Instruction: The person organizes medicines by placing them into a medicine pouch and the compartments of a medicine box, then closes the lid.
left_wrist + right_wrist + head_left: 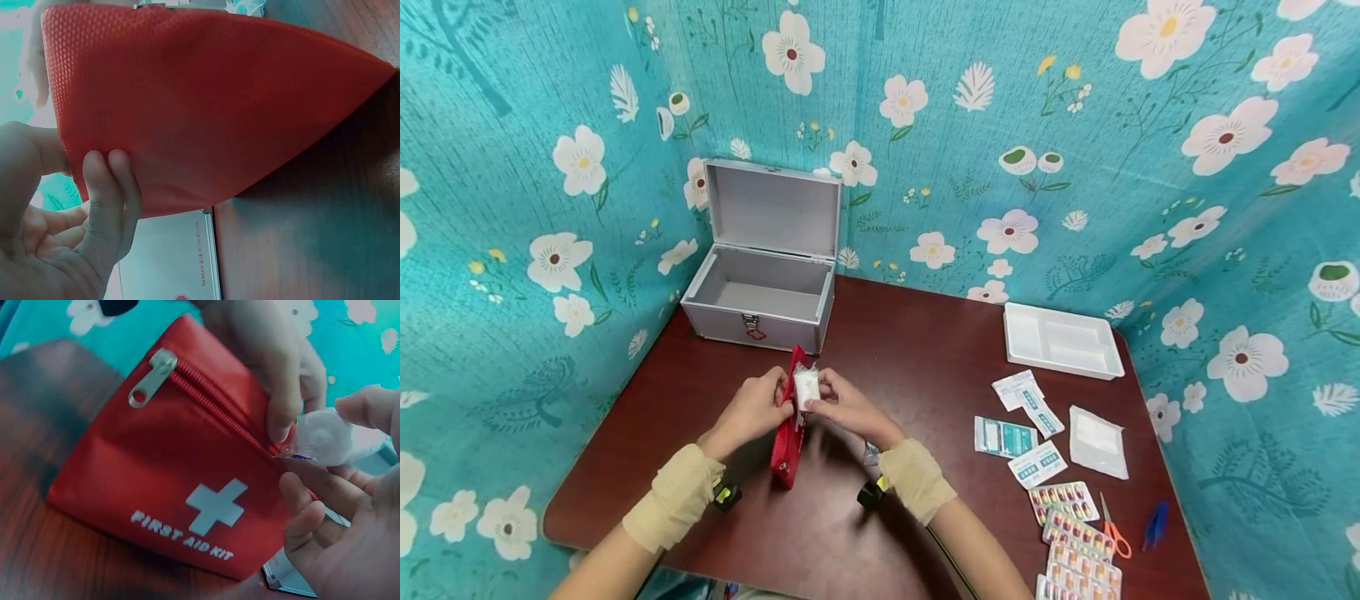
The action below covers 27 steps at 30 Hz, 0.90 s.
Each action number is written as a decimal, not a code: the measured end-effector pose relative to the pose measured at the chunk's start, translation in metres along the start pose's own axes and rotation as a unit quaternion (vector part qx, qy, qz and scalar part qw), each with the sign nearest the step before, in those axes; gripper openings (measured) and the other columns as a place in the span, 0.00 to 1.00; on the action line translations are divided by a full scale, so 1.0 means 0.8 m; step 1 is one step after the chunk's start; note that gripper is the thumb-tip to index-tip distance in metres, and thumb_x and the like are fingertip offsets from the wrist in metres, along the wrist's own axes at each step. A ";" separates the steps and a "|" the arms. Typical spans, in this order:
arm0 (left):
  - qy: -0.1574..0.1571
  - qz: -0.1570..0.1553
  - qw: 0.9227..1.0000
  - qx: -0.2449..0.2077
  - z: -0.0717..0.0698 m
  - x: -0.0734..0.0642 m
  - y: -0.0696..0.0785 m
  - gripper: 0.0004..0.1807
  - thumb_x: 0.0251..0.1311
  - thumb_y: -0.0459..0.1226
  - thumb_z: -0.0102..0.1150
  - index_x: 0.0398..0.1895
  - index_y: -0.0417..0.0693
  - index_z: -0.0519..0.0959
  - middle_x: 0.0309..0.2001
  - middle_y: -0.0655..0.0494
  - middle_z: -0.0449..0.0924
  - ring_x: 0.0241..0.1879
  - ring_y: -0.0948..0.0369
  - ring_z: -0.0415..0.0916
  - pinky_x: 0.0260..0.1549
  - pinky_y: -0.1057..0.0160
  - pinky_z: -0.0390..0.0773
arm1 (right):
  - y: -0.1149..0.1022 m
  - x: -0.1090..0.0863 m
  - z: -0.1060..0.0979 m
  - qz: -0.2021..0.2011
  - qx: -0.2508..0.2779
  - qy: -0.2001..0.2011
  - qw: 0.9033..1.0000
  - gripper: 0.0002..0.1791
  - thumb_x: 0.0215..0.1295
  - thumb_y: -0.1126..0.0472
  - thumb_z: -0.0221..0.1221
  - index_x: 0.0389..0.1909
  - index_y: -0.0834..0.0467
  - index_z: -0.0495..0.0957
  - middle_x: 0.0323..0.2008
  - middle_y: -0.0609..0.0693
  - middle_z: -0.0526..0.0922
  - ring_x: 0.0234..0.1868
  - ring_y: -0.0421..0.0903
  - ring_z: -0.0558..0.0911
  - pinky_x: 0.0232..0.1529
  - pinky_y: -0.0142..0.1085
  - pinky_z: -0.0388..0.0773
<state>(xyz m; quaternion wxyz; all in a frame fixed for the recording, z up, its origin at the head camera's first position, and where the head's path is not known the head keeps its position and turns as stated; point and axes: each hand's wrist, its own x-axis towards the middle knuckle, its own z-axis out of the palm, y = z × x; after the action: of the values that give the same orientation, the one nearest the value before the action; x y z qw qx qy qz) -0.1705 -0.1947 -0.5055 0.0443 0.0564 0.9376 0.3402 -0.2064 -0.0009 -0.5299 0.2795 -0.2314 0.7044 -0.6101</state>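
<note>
My left hand [752,408] grips the end of a red zippered first aid pouch [144,469], with its thumb by the opening in the right wrist view. The pouch stands tilted on edge over the table, its metal zipper pull [150,381] at the far end of the zip. My right hand [853,412] pinches a white bandage roll [325,434] in clear wrapping, right at the pouch's opening. In the left wrist view, the fingers [103,187] press the pouch's plain back. What lies inside the pouch is hidden.
An open silver case [752,321] stands behind the hands. A white divided tray [1101,372] sits at the back right. On the right lie several packets [1006,437], a white pad [1097,442], blister packs [1078,533], orange-handled scissors [1116,537] and blue tweezers [1155,525].
</note>
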 end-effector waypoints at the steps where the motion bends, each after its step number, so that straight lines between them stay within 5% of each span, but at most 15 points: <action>1: 0.003 0.002 1.000 0.001 0.000 0.000 0.000 0.11 0.54 0.30 0.63 0.37 0.41 0.72 0.23 0.54 0.71 0.20 0.63 0.67 0.19 0.67 0.69 | 0.000 0.001 0.000 -0.008 -0.018 -0.005 1.000 0.17 0.70 0.66 0.55 0.56 0.66 0.64 0.54 0.66 0.81 0.50 0.49 0.81 0.48 0.29 0.77; 8: 0.021 0.013 1.000 0.013 0.002 0.000 -0.003 0.10 0.52 0.30 0.62 0.36 0.42 0.72 0.21 0.55 0.70 0.19 0.64 0.66 0.19 0.67 0.67 | 0.003 0.002 0.001 -0.036 -0.159 0.015 0.986 0.20 0.67 0.62 0.59 0.56 0.62 0.67 0.53 0.60 0.84 0.39 0.47 0.84 0.38 0.27 0.78; 16: 0.031 -0.003 0.999 0.017 0.004 0.000 -0.004 0.10 0.53 0.31 0.64 0.37 0.43 0.73 0.21 0.55 0.71 0.19 0.63 0.67 0.19 0.66 0.69 | -0.002 0.000 0.004 -0.041 -0.282 0.074 0.956 0.25 0.64 0.59 0.61 0.60 0.59 0.67 0.52 0.60 0.86 0.47 0.46 0.87 0.41 0.28 0.79; 22: 0.047 0.001 0.999 0.022 0.005 0.000 -0.004 0.10 0.52 0.32 0.63 0.37 0.43 0.74 0.21 0.55 0.73 0.20 0.63 0.68 0.21 0.66 0.69 | -0.009 -0.001 0.010 -0.024 -0.350 0.114 0.930 0.33 0.61 0.57 0.62 0.66 0.54 0.62 0.37 0.53 0.89 0.31 0.41 0.85 0.29 0.27 0.76; 27: 0.055 -0.001 0.998 0.014 0.008 -0.001 -0.003 0.10 0.52 0.32 0.63 0.37 0.42 0.75 0.22 0.54 0.74 0.20 0.63 0.69 0.22 0.66 0.70 | -0.015 0.000 0.018 -0.018 -0.382 0.154 0.911 0.33 0.58 0.56 0.63 0.65 0.48 0.64 0.23 0.50 0.83 0.19 0.41 0.76 0.20 0.30 0.71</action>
<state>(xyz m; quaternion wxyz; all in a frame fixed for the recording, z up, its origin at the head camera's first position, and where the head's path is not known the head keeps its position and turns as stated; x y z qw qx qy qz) -0.1688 -0.1929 -0.5121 -0.0080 0.0373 0.9435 0.3292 -0.1967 -0.0131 -0.5195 0.0472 -0.2366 0.9134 -0.3278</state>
